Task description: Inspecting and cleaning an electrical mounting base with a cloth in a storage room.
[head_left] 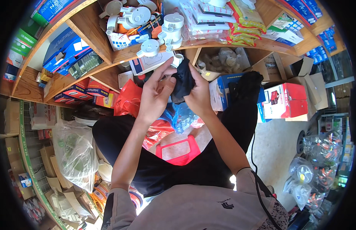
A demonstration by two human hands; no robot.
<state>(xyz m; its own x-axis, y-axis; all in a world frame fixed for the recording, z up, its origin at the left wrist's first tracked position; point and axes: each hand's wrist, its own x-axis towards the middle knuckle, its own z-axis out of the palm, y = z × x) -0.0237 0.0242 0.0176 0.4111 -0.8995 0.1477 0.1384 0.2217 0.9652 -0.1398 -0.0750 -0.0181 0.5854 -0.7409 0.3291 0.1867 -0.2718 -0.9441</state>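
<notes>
In front of the shelf, my right hand [199, 94] is closed on a bunched black cloth [182, 81]. A small white plastic pipe fitting [178, 59] with a round open end sticks out at the top of the cloth. My left hand [158, 92] is closed, its fingertips against the fitting and its thumb by the cloth's left edge. The fitting's lower part is hidden by cloth and fingers. Just beyond, round white junction boxes [150, 48] with short spouts sit piled at the shelf edge, some in an open carton [126, 41].
Wrapped white packs [208, 27] and yellow-red packets [245, 23] fill the wooden shelf [93, 34]. A box of pale fittings [224, 61] stands below. Red [128, 99] and blue [180, 117] plastic bags lie beneath my hands, above a red plastic stool [181, 153]. A red-white carton [285, 100] stands right.
</notes>
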